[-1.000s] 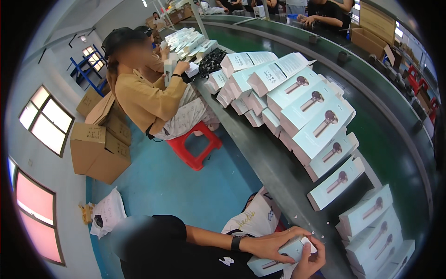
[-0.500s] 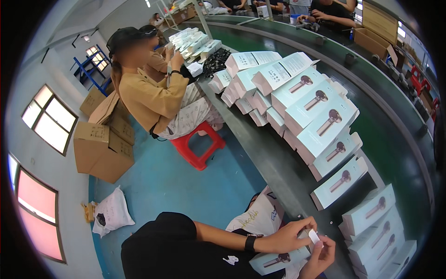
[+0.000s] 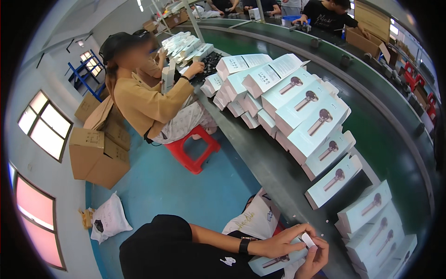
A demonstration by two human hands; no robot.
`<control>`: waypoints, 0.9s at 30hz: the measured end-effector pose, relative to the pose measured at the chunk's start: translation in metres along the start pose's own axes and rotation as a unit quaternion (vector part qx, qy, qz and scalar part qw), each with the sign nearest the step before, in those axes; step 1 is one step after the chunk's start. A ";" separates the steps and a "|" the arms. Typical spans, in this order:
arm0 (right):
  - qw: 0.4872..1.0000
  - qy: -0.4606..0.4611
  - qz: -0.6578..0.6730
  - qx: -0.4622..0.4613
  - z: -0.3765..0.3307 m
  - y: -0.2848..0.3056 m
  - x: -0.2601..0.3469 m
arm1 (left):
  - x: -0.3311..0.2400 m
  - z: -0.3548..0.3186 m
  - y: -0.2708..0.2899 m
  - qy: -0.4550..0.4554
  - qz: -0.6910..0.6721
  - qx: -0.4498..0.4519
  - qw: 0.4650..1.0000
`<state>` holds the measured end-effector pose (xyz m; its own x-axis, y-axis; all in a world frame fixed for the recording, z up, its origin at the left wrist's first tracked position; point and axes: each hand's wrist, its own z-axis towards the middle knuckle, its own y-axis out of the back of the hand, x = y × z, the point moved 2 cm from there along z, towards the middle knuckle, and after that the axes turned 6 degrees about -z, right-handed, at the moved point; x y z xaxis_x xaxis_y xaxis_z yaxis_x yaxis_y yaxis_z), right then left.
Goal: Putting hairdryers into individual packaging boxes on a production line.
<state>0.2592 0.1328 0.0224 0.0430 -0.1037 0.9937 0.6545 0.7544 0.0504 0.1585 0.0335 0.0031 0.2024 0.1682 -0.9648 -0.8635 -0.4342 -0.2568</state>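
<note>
The left hand (image 3: 278, 243) covers part of the pale blue box (image 3: 268, 265), whose inside is hidden. The right hand (image 3: 316, 260) is cut off by the lower edge at its wrist. Pale bits (image 3: 321, 235) on the desk (image 3: 278, 179) are too small to identify. A seated co-worker (image 3: 141, 100), face blurred, mostly hides another person (image 3: 151, 67).

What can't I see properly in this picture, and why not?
All in the head view:
Inside of the light-blue box: hidden by its walls, the left hand and the right hand.
The arm behind the right hand: cut off by the lower edge.
Pale bits on the table: too small to identify.
Black pile: pieces too small.
</note>
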 end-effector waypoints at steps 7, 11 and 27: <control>0.999 -0.035 0.013 -0.023 -0.026 0.009 -0.016 | 0.024 -0.008 -0.006 0.033 -0.114 0.020 0.993; 0.994 -0.069 0.043 0.070 0.006 0.005 -0.023 | 0.018 0.005 0.026 -0.042 0.044 0.081 0.995; 0.995 0.035 -0.077 0.048 0.040 0.021 -0.020 | 0.016 0.055 0.032 -0.031 0.107 0.109 0.988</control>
<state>0.2415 0.1767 0.0074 0.0025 -0.2644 0.9644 0.5823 0.7845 0.2136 0.1083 0.0712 -0.0179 -0.0190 0.1493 -0.9886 -0.9637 -0.2662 -0.0217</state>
